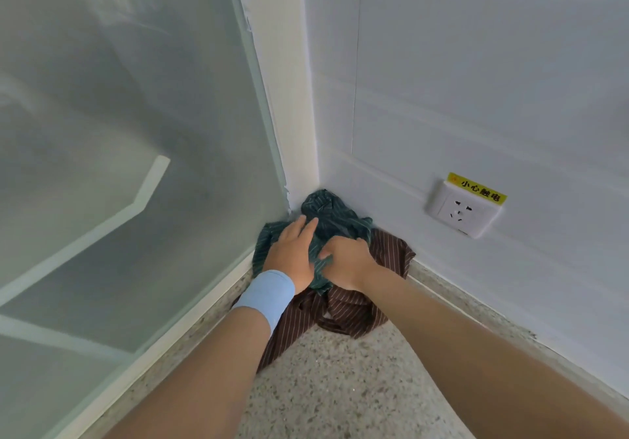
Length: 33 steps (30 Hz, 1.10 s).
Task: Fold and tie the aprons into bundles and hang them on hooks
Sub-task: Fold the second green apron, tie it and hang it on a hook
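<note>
A dark green striped apron [332, 217] lies crumpled in the floor corner, on top of a brown striped apron [354, 309]. My left hand [292, 251], with a light blue band on the wrist, lies flat on the green apron with its fingers stretched out. My right hand [349, 260] has its fingers curled into the green cloth and grips a fold of it. Part of the green apron is hidden under both hands. No hooks are in view.
A frosted glass panel [119, 166] forms the left side of the corner and a white wall [476, 98] the right. A wall socket [463, 212] with a yellow warning label sits low on the right wall. Speckled floor [340, 387] spreads toward me.
</note>
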Available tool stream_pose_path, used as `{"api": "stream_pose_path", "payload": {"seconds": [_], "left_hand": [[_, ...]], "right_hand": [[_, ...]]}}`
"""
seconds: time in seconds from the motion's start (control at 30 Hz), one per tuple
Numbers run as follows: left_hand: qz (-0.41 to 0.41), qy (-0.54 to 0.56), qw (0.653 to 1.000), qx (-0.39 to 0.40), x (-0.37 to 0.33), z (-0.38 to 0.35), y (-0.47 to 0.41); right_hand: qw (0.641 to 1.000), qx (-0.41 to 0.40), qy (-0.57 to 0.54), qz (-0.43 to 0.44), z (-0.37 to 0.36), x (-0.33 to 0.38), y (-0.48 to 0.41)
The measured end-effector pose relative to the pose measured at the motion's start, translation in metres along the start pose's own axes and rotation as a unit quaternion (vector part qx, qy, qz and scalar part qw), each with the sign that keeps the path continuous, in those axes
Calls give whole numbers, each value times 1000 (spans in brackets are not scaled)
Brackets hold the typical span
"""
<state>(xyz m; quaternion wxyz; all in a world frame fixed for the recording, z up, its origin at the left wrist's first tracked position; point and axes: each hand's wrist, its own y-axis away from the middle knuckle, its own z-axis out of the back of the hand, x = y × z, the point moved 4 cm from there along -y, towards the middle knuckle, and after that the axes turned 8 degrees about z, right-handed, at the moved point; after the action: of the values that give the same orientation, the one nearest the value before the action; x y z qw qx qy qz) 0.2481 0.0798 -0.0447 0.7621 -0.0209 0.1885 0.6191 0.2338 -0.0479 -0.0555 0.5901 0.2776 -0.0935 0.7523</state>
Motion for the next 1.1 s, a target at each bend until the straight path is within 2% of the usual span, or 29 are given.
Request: {"api": "stream_pose_path", "payload": {"seconds": [0.1, 0.13, 0.2, 0.23, 0.3, 0.37, 0.47, 0.5, 0.53, 0.57, 0.6, 0.63, 0.67, 0.7, 0.73, 0.77, 0.8, 0.83, 0.9, 0.97, 1.1], "left_hand": [[-53, -57, 996, -38, -7, 3, 2], [-71, -65, 994, -51, -11, 5, 5], [-94, -39, 994, -28, -19, 4, 17], [-96, -13, 995, 0, -21, 1, 24], [-89, 30, 995, 30, -22, -4, 40], [-90, 58, 994, -7, -20, -4, 56], [-113, 60, 987, -97, -12, -6, 87], [-112, 47, 988, -91, -8, -13, 98], [-93, 35, 994, -36, -3, -22, 108], [-47, 24, 996, 67, 4, -35, 116], [10, -2, 980, 200, 10, -48, 125], [52, -58, 941, 331, 14, -59, 134], [75, -116, 892, 430, 17, -68, 144], [90, -149, 868, 466, 18, -72, 147], [94, -144, 877, 448, 16, -75, 147], [98, -105, 907, 396, 12, -76, 143], [106, -58, 936, 331, 6, -75, 138], [112, -23, 956, 272, 0, -74, 135], [118, 29, 970, 212, -14, -72, 129], [127, 60, 968, 208, -30, -70, 125], [139, 120, 972, 147, -46, -57, 116]], "right_hand": [[977, -135, -160, 47, 16, 0, 27], [965, -164, -197, 54, 19, -2, 38], [951, -177, -246, 60, 17, -12, 60], [959, -157, -230, 52, 13, -20, 68], [994, -72, -79, 31, 2, -39, 78], [999, -17, 30, 32, -4, -48, 90], [994, -82, 55, 54, -10, -43, 110], [993, -69, 65, 65, -17, -39, 119], [995, -22, 65, 74, -23, -35, 128], [994, 57, 51, 75, -31, -33, 137], [986, 153, 20, 57, -39, -33, 148], [973, 228, -25, 28, -44, -34, 155], [966, 249, -72, 1, -46, -34, 160], [971, 207, -117, -28, -47, -35, 158], [980, 119, -145, -71, -46, -41, 153], [979, 17, -158, -130, -45, -48, 148], [964, -64, -171, -194, -43, -53, 145], [943, -108, -193, -248, -45, -59, 142], [912, -96, -249, -312, -51, -66, 136], [897, -61, -283, -335, -51, -64, 132], [911, -116, -286, -274, -39, -54, 129]]}}
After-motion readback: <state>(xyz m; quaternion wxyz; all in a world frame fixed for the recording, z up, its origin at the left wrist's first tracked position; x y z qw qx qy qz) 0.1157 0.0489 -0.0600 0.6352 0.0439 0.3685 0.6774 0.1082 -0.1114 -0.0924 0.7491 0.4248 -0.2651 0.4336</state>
